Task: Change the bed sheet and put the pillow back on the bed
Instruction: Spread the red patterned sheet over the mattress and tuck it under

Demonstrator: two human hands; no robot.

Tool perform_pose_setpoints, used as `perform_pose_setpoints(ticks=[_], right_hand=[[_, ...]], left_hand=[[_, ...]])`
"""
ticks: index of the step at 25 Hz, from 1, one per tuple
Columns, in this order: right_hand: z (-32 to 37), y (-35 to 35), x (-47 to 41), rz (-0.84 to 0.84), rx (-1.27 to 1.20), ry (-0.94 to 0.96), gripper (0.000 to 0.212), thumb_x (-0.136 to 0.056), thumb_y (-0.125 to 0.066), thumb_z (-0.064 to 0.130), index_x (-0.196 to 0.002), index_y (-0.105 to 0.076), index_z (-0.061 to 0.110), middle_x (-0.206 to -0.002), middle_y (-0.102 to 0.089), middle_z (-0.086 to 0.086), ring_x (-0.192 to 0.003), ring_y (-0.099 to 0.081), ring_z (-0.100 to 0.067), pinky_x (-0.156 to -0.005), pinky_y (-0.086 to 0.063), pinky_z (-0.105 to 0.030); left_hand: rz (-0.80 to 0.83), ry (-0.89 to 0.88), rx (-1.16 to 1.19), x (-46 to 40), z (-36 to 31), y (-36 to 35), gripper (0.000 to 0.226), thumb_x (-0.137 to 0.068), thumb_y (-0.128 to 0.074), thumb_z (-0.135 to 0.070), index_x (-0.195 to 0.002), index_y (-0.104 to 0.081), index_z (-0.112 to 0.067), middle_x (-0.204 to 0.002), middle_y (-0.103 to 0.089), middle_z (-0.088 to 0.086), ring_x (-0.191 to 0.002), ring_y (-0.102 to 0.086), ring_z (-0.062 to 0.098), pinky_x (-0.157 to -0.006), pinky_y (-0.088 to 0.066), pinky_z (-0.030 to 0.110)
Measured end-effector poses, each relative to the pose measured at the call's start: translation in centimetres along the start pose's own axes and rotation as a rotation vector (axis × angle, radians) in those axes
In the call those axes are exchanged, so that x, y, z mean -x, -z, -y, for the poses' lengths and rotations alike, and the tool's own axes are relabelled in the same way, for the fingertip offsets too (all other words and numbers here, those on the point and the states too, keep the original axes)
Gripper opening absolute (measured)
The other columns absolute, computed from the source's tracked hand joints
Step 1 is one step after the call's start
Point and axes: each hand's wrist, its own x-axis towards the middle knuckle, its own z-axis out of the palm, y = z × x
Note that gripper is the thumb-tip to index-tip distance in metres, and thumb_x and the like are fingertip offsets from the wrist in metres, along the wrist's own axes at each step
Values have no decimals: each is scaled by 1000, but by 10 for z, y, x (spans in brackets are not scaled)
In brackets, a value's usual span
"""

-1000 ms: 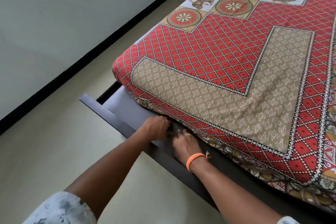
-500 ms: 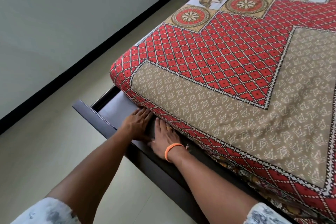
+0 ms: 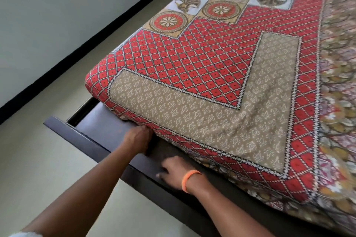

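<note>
A red and beige patterned bed sheet (image 3: 202, 75) is spread over the mattress and wraps round its near corner. My left hand (image 3: 137, 137) is pressed against the sheet's lower edge near that corner, where the mattress meets the dark bed frame (image 3: 92, 140). Its fingertips are hidden under the edge. My right hand (image 3: 171, 167), with an orange band on the wrist, is blurred and lies on the frame rail just below the mattress side, holding nothing. No pillow is in view.
The dark wooden frame sticks out past the mattress corner, with a gap at its left end. Pale floor (image 3: 57, 159) runs along the left side to a white wall (image 3: 48, 15) with a black skirting strip.
My right hand has drawn back from the mattress edge onto the frame rail. My left hand has pushed in under the sheet's edge. The view has swung left and nearer.
</note>
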Motion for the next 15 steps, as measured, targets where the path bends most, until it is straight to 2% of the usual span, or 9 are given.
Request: perform_pose_setpoints(ticks=[1, 2, 4, 6, 7, 9, 12, 14, 15], right_hand=[[-14, -1, 23, -46, -87, -36, 32, -92, -57, 42, -97, -64, 11, -107, -65, -19, -103, -61, -36, -83, -48, -37], [-26, 1, 44, -108, -144, -75, 31, -92, -58, 42, -93, -64, 11, -101, -67, -16, -99, -63, -34, -80, -48, -36], [-55, 10, 90, -225, -174, -152, 32, -92, -58, 42, -106, -66, 14, -109, -68, -9, -106, -61, -25, -90, -46, -33], [-80, 28, 137, -275, -225, -190, 41, -90, -56, 46, -123, -64, 22, -121, -67, 1, -115, -60, -16, -100, -44, -29], [-90, 38, 160, -282, -279, -202, 45, -88, -55, 49, -125, -63, 27, -122, -68, 5, -115, -60, -12, -100, -45, -31], [-105, 58, 205, -312, -391, -262, 43, -83, -54, 53, -116, -67, 30, -113, -71, 8, -107, -64, -6, -93, -51, -35], [-118, 69, 263, -341, -385, -327, 38, -82, -49, 58, -103, -69, 32, -107, -70, 12, -101, -61, -2, -89, -50, -33], [-126, 71, 299, -432, -345, -413, 33, -84, -55, 52, -105, -68, 31, -107, -70, 11, -101, -62, -4, -88, -49, -32], [-135, 70, 314, -505, -333, -492, 25, -86, -60, 45, -103, -69, 28, -103, -71, 10, -98, -63, -6, -85, -50, -32]], left_hand=[[-36, -39, 29, 8, -21, 5, 26, -88, -62, -26, -110, -66, -13, -110, -70, 9, -102, -67, 28, -79, -55, 35], [-70, -89, 76, 16, -43, 13, 24, -89, -59, -25, -107, -66, -12, -107, -70, 10, -102, -68, 30, -78, -56, 37], [-122, -194, 102, 33, -90, 40, 25, -90, -55, -28, -101, -67, -10, -103, -70, 11, -99, -68, 33, -74, -54, 38], [-200, -326, 109, 52, -138, 70, 25, -92, -52, -29, -98, -67, -10, -101, -70, 13, -97, -67, 35, -73, -53, 39], [-245, -383, 125, 62, -160, 85, 26, -92, -53, -31, -97, -67, -11, -100, -70, 13, -95, -67, 35, -72, -52, 39], [-325, -498, 159, 73, -199, 109, 28, -92, -53, -36, -95, -67, -13, -96, -70, 13, -91, -66, 36, -68, -48, 38], [-396, -704, 248, 74, -252, 129, 23, -89, -51, -36, -92, -62, -17, -91, -68, 10, -86, -64, 36, -63, -47, 38], [-498, -881, 275, 73, -289, 133, 24, -85, -57, -36, -97, -61, -15, -93, -67, 9, -86, -63, 35, -66, -49, 39], [-561, -942, 240, 71, -308, 131, 35, -82, -59, -38, -108, -59, -15, -102, -66, 8, -94, -62, 33, -74, -50, 39]])
